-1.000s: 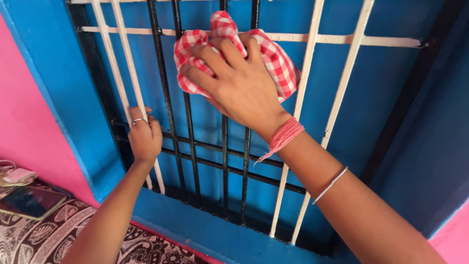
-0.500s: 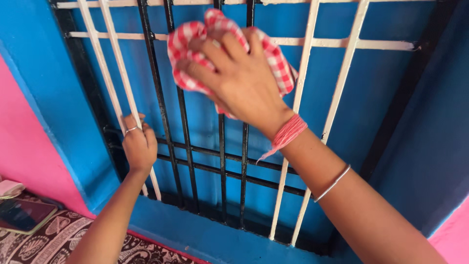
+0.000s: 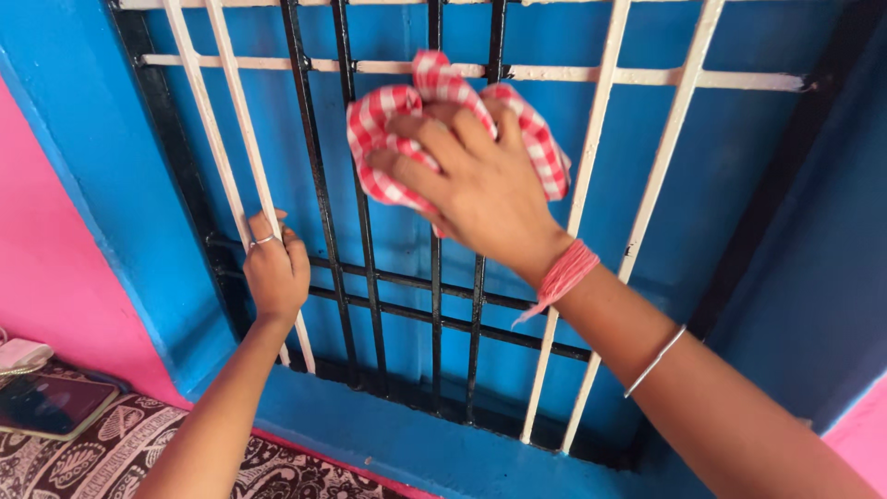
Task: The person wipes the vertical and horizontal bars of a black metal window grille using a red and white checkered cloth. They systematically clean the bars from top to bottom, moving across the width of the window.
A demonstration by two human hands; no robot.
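My right hand (image 3: 480, 180) presses a red-and-white checked cloth (image 3: 388, 115) against the black vertical bars (image 3: 314, 176) of a window grille, just under a white crossbar (image 3: 739, 79). A pink thread band and a thin silver bangle sit on that wrist. My left hand (image 3: 274, 268), with a ring on one finger, grips a white vertical bar (image 3: 242, 120) lower down at the left. Blue shutters are closed behind the grille.
The blue window frame (image 3: 102, 185) is set in a pink wall (image 3: 46, 268). At the lower left a phone (image 3: 51, 404) lies on a patterned dark cloth (image 3: 92, 453), with a small pale object and cable beside it. White bars (image 3: 596, 176) stand to the right.
My right hand with the cloth slid up the black bars, then came down a little again. My left hand kept its hold on the white bar.
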